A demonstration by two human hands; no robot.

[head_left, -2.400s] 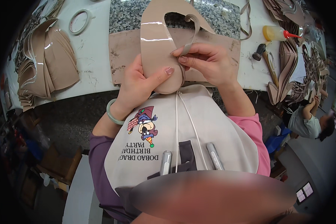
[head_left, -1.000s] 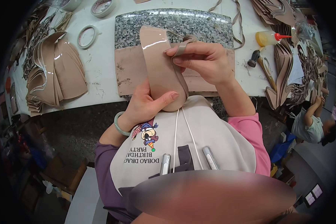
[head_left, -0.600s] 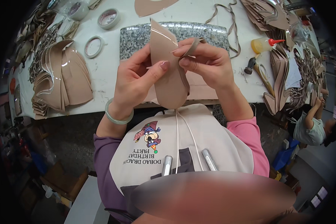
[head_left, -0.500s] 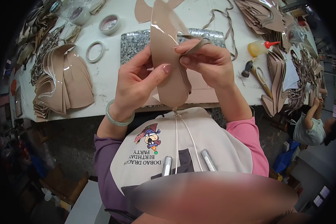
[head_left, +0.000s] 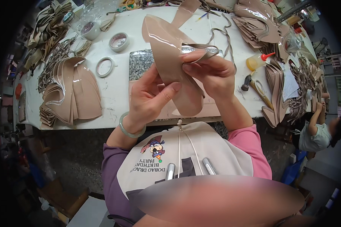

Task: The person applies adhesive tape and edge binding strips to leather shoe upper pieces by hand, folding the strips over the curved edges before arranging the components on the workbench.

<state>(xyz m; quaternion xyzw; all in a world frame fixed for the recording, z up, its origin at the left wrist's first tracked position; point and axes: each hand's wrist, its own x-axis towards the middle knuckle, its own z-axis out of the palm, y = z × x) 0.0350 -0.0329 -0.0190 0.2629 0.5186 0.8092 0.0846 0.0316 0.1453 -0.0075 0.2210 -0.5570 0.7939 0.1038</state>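
A glossy beige piece of leather-like sheet (head_left: 165,43), curved and shaped like a shoe upper, is held up in front of me over the table. My left hand (head_left: 146,96) is closed on its left side, thumb on the face and fingers behind. At the right edge of the sheet, my right hand (head_left: 216,73) pinches a narrow grey-brown strip (head_left: 205,56) between thumb and fingers. The strip runs down along that edge, and a loose part loops above the hand. Beneath both hands lies a speckled stone slab (head_left: 140,61), partly covered by flat pinkish-beige sheet.
Stacked beige cut pieces (head_left: 72,94) lie left, with another stack (head_left: 274,98) right. Two tape rolls (head_left: 118,41) sit back left. A hammer (head_left: 262,95) and a red-tipped bottle of yellow liquid (head_left: 255,62) lie right. A co-worker (head_left: 314,130) is at far right.
The beige sheet has tilted, its top leaning left and its lower end swinging right. Both hands keep their grip. The whole view has shifted slightly, showing more of the table's far side.
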